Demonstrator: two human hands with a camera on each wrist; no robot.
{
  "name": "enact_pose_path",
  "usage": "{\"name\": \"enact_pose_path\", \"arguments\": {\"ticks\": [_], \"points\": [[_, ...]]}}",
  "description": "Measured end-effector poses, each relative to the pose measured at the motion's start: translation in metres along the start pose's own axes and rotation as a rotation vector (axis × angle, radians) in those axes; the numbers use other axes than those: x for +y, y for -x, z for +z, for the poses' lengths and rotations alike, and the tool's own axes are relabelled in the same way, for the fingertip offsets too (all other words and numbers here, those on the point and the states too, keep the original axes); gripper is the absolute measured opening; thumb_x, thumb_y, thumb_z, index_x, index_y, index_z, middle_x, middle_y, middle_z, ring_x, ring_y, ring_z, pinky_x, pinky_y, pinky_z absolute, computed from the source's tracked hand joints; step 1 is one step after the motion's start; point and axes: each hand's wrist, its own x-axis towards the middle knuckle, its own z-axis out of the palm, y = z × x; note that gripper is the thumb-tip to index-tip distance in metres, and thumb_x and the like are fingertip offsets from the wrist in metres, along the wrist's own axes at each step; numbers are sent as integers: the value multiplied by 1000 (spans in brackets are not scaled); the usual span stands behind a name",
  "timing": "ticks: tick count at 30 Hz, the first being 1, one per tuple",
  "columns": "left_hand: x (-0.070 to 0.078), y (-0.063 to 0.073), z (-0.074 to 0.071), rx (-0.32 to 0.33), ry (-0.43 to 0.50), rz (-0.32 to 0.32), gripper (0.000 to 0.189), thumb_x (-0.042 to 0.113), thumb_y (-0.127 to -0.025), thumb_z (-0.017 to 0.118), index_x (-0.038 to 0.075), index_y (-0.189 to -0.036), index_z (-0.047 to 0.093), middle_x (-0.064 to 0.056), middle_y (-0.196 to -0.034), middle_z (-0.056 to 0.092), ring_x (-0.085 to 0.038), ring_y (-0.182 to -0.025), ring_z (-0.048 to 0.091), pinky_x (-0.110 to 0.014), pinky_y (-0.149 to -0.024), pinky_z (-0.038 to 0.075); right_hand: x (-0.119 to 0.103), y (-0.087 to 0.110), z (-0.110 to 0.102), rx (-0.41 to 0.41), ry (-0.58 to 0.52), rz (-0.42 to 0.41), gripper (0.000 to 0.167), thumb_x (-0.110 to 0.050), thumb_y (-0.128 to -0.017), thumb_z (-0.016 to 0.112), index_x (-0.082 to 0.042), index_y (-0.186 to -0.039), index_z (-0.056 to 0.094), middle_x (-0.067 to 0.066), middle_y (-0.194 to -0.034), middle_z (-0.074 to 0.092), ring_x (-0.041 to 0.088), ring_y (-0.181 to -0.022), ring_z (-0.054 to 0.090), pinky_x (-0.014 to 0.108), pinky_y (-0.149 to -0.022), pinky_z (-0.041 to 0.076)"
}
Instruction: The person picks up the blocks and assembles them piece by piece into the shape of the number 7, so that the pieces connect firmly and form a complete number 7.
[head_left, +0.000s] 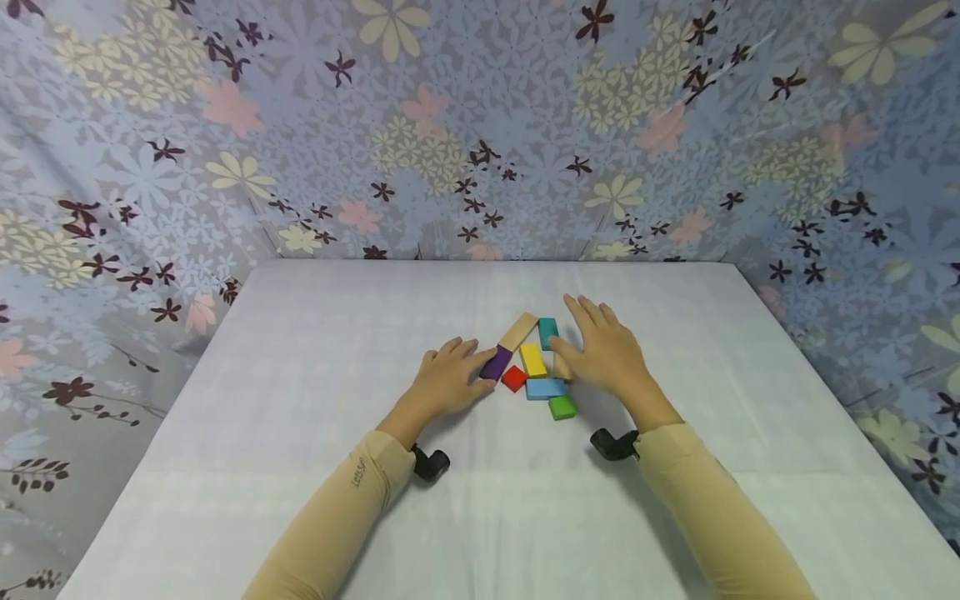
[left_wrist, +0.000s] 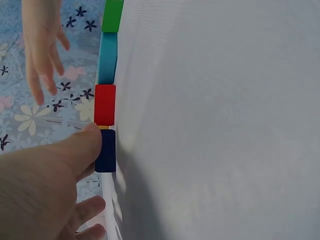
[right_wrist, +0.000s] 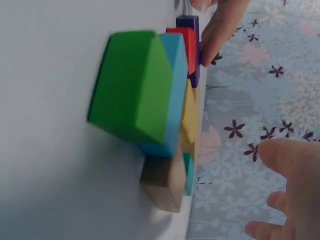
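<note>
My left hand (head_left: 446,379) pinches a purple block (head_left: 497,363) between thumb and index finger; in the left wrist view the thumb (left_wrist: 89,145) lies against this block. Over the right side of the blocks hovers my right hand (head_left: 611,354), fingers extended and holding nothing. Its thumb is apart from the blocks in the right wrist view. A red block (head_left: 514,378) sits beside the purple one. Close by lie a yellow block (head_left: 533,360), a light blue block (head_left: 546,388), a green block (right_wrist: 130,85), a teal block (head_left: 548,333) and a plain wooden block (head_left: 519,332). My right hand partly hides another wooden block (right_wrist: 167,180).
A white cloth (head_left: 315,350) covers the table. Behind it hangs a floral curtain (head_left: 480,125), which also runs along both sides. Black wrist cameras jut out under both sleeves, the left camera (head_left: 431,464) and the right camera (head_left: 613,444).
</note>
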Motion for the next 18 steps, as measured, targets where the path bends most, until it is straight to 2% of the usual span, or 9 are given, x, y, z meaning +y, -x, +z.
{"name": "enact_pose_path", "arguments": {"ticks": [6,12,18], "points": [[1,-3,2,54,-16,15,60,59,-96,53,33,-149,44,-4,-161,36,-31,-151,26,-58,-115,28,5,-10,3,-69,-93,11,75,-50,-100,48,-24,-161,12,14,-166,19,43,-151,17,70,-114,22],[2,-6,5,95,-86,12,57,58,-95,55,34,-147,48,-2,-157,41,-29,-149,30,-56,-115,28,6,-24,8,-107,-140,12,75,-52,-99,49,-24,-160,15,10,-166,19,38,-152,18,69,-114,22],[3,-1,2,115,-104,16,54,55,-95,58,33,-143,53,-2,-154,46,-29,-147,34,-56,-113,30,3,-37,15,-146,-175,0,79,-56,-95,54,-23,-159,21,10,-165,23,39,-151,21,69,-114,23]]}}
